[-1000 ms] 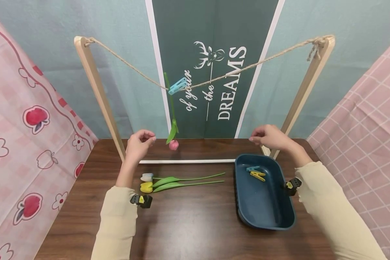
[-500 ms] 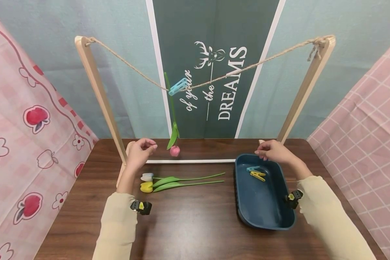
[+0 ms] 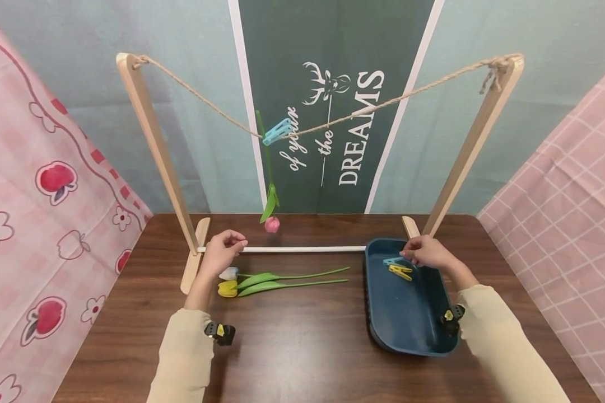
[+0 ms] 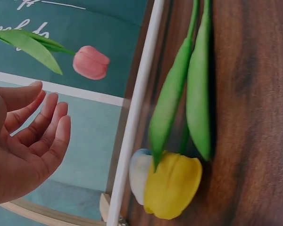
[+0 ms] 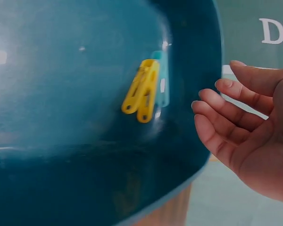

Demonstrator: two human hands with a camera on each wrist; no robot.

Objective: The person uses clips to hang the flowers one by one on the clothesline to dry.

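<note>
A pink tulip (image 3: 271,225) hangs head down from the rope, its stem pinched by a blue clothespin (image 3: 277,132). My left hand (image 3: 223,250), loosely curled and holding nothing, hovers above the flower heads of a white-blue tulip (image 3: 229,273) and a yellow tulip (image 3: 227,289) lying on the table. My right hand (image 3: 426,252) is over the far end of the dark blue basin (image 3: 408,330); its fingers are relaxed with nothing between them. Inside that basin lie a yellow clothespin (image 5: 142,92) and a second blue clothespin (image 5: 163,82), close to the right fingertips.
A wooden stand with two posts, left post (image 3: 153,151) and right post (image 3: 471,151), carries the sagging rope (image 3: 196,99). A white rod (image 3: 302,249) runs low between the posts. Fabric backdrops surround the brown wooden table (image 3: 292,347).
Both hands have come down, the left toward the tulips on the table and the right toward the clothespins in the basin. The hanging tulip has swung slightly.
</note>
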